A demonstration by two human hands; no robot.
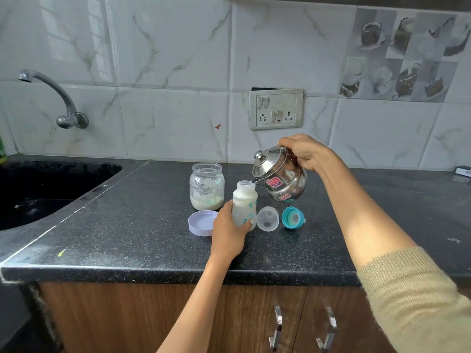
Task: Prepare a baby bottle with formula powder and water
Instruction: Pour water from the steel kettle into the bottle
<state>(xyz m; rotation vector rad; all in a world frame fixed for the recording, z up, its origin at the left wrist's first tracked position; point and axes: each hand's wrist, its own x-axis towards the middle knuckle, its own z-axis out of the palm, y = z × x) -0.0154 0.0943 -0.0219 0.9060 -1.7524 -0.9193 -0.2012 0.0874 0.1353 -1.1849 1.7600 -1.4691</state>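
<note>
Black counter (142, 225): right hand (303, 151) is gripping kettle (280, 179) — spout tilting toward 8 o'clock into upright bottle (244, 202), left hand (229, 230) clasping it.

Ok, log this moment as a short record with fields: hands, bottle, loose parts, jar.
left hand: left hand grips the bottle, upright on the counter
right hand: right hand holds the kettle, tilted, spout at the bottle mouth
bottle: open, milky white inside
loose parts: clear cap and teal nipple ring lie right of the bottle
jar: jar open, powder at the bottom; its lid lies in front
</note>
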